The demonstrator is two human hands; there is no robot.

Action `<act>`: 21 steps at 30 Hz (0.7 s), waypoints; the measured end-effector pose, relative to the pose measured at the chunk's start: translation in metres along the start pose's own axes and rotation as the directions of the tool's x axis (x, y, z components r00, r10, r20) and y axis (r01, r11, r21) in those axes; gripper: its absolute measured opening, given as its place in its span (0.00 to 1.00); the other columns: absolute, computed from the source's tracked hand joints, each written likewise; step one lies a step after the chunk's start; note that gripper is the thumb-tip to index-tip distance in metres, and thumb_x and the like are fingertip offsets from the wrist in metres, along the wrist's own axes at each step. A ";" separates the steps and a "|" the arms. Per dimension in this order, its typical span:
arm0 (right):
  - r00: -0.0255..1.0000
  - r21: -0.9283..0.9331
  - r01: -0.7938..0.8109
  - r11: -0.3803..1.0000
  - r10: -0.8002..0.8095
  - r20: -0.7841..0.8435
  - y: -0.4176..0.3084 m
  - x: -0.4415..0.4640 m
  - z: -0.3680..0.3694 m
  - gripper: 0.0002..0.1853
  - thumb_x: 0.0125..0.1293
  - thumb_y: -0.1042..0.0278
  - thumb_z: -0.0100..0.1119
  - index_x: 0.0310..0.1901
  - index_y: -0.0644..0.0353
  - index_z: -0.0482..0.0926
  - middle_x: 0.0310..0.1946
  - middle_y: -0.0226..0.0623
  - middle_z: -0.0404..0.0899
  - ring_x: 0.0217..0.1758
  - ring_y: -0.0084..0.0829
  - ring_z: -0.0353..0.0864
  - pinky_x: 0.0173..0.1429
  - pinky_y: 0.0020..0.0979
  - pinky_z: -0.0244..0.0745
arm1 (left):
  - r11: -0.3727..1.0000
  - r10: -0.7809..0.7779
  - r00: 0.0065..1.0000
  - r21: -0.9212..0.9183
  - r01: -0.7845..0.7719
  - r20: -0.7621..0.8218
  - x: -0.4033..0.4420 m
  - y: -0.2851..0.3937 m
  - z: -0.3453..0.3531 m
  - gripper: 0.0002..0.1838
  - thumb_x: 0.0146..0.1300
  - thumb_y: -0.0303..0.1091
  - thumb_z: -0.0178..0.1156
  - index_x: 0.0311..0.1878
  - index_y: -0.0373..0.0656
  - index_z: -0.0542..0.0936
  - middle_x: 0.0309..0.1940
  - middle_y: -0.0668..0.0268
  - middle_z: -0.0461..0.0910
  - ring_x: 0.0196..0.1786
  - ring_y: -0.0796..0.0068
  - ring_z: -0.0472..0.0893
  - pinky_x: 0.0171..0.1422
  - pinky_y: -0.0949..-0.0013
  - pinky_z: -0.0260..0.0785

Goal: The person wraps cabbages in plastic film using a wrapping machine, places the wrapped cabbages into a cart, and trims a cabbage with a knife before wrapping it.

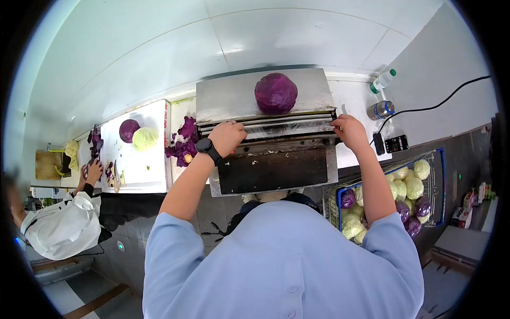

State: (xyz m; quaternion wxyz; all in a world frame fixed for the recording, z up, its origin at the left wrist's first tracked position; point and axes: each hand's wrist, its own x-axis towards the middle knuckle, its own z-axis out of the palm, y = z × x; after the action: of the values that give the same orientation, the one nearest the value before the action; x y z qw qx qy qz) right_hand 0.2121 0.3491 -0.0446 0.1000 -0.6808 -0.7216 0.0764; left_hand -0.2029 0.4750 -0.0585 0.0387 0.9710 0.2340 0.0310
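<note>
A wrapping machine with a dark front plate stands in front of me. Clear cling film stretches across its rollers. My left hand, with a black watch on the wrist, is closed at the film's left end. At the right end, my right hand pinches the film's edge. Behind the film, a whole red cabbage rests on the machine's metal top; neither hand touches it. Loose purple leaves lie left of the machine.
On the left, a white cutting board carries a red cabbage and a green one. A co-worker's hand is beyond it. A blue-edged cart of cabbages, a phone, bottles and a black cable are right.
</note>
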 end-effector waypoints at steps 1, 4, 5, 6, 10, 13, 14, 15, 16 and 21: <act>1.000 0.001 0.000 1.000 0.000 0.013 0.000 0.001 0.000 0.08 0.62 0.71 0.65 0.42 0.55 0.87 0.41 0.35 0.84 0.48 0.42 0.83 0.53 0.42 0.80 | 1.000 0.003 1.000 0.005 -0.003 0.013 0.001 0.000 -0.001 0.03 0.59 0.31 0.63 0.33 0.44 0.84 0.37 0.64 0.81 0.46 0.59 0.82 0.51 0.57 0.77; 0.999 0.002 0.016 1.000 -0.016 0.044 -0.001 0.004 -0.001 0.09 0.62 0.70 0.65 0.43 0.55 0.87 0.42 0.35 0.84 0.49 0.43 0.83 0.54 0.42 0.80 | 1.000 -0.004 1.000 -0.011 0.004 0.016 0.000 -0.002 0.004 0.03 0.60 0.31 0.63 0.34 0.44 0.83 0.38 0.63 0.80 0.46 0.57 0.82 0.50 0.56 0.77; 0.998 0.001 0.030 1.000 -0.030 0.048 -0.001 0.007 0.001 0.09 0.62 0.70 0.65 0.44 0.55 0.87 0.42 0.36 0.84 0.49 0.43 0.83 0.54 0.42 0.80 | 0.999 -0.025 1.000 -0.029 0.026 0.018 -0.001 -0.003 0.005 0.03 0.61 0.31 0.63 0.35 0.44 0.83 0.39 0.63 0.80 0.46 0.56 0.82 0.50 0.56 0.77; 0.998 0.001 0.044 0.999 -0.044 0.052 -0.001 0.009 0.004 0.09 0.62 0.70 0.65 0.44 0.55 0.87 0.43 0.36 0.84 0.49 0.43 0.84 0.54 0.42 0.80 | 0.998 -0.047 0.999 -0.046 0.048 0.021 -0.002 -0.003 0.005 0.03 0.61 0.31 0.63 0.36 0.44 0.82 0.39 0.63 0.80 0.46 0.56 0.82 0.50 0.55 0.77; 0.996 -0.020 0.056 0.998 -0.055 0.067 -0.002 0.021 0.008 0.09 0.62 0.68 0.65 0.44 0.54 0.87 0.43 0.37 0.84 0.50 0.43 0.84 0.54 0.43 0.80 | 0.986 -0.111 0.994 -0.124 0.108 -0.015 -0.003 -0.002 0.002 0.04 0.64 0.29 0.61 0.40 0.43 0.79 0.40 0.61 0.78 0.45 0.52 0.82 0.48 0.52 0.76; 0.989 -0.066 0.064 0.996 -0.055 0.135 -0.006 0.031 0.011 0.08 0.62 0.67 0.65 0.43 0.55 0.87 0.43 0.38 0.84 0.51 0.44 0.84 0.54 0.43 0.80 | 0.963 -0.169 0.985 -0.217 0.159 -0.031 -0.003 -0.003 -0.002 0.05 0.65 0.29 0.60 0.42 0.42 0.77 0.40 0.59 0.78 0.44 0.51 0.81 0.47 0.51 0.75; 0.984 -0.071 0.055 0.996 -0.042 0.171 -0.006 0.035 0.012 0.08 0.62 0.67 0.65 0.42 0.55 0.87 0.43 0.38 0.84 0.51 0.45 0.84 0.54 0.43 0.80 | 0.956 -0.184 0.982 -0.241 0.166 -0.053 -0.004 -0.006 0.000 0.05 0.66 0.29 0.60 0.42 0.42 0.76 0.40 0.59 0.77 0.44 0.50 0.81 0.46 0.51 0.75; 0.978 -0.077 0.046 0.996 -0.030 0.207 -0.006 0.038 0.013 0.07 0.62 0.67 0.65 0.41 0.55 0.86 0.43 0.39 0.84 0.51 0.45 0.84 0.54 0.44 0.80 | 0.949 -0.198 0.977 -0.263 0.172 -0.075 -0.004 -0.007 0.001 0.05 0.66 0.29 0.60 0.42 0.42 0.76 0.40 0.58 0.77 0.44 0.50 0.81 0.46 0.51 0.74; 0.983 -0.054 0.048 0.997 -0.037 0.179 -0.005 0.038 0.014 0.07 0.62 0.67 0.65 0.41 0.55 0.87 0.43 0.38 0.84 0.50 0.45 0.84 0.54 0.44 0.80 | 0.942 -0.211 0.972 -0.285 0.176 -0.098 -0.004 -0.006 0.001 0.05 0.66 0.29 0.60 0.42 0.42 0.76 0.40 0.58 0.77 0.44 0.50 0.81 0.46 0.50 0.74; 0.998 0.047 -0.009 0.999 0.005 0.070 -0.001 0.033 0.013 0.06 0.61 0.68 0.66 0.40 0.56 0.87 0.42 0.38 0.84 0.48 0.46 0.84 0.53 0.44 0.80 | 0.939 -0.210 0.972 -0.297 0.171 -0.106 -0.011 -0.009 0.001 0.02 0.65 0.29 0.61 0.40 0.43 0.79 0.40 0.60 0.79 0.46 0.51 0.81 0.48 0.52 0.75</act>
State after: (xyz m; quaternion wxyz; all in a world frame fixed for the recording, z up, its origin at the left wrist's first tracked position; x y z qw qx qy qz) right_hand 0.2062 0.3824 -0.0557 0.0907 -0.6776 -0.7203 0.1175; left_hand -0.2163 0.4779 -0.0604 0.1653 0.9235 0.3222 0.1267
